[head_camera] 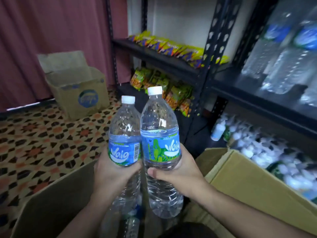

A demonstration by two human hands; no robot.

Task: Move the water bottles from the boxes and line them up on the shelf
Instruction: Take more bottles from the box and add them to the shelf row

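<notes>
Gripped left bottle (124,134) in left hand (113,170): fingers curled round it at the label's lower edge, thumb across the front. Gripped right bottle (160,133) in right hand (178,172): thumb pressed on the near side just under the label, fingers wrapped behind, mostly hidden. Held both upright, side by side, touching or nearly so; couldn't tell which. Held right bottle slightly higher. Noted white caps on both, blue-green labels facing the camera.

Held both in the air above near box (51,203), flaps open, neither one on the shelf (257,107). Spotted more box bottles (132,220) low inside near box, blurred.

Saw right box (257,182) just beside near box, flap raised. Saw far box (77,88) open on patterned carpet (34,134), well apart from the hands, in front of a curtain (51,23).

Found the black shelf at right, with shelf bottles (283,57) standing on its upper level, heavily blurred. Couldn't tell what the pale goods (265,152) on the level beneath were.

Saw back rack (145,54) further off: yellow packs (171,47) in a row on its upper board, green packs (163,90) on the board below.
</notes>
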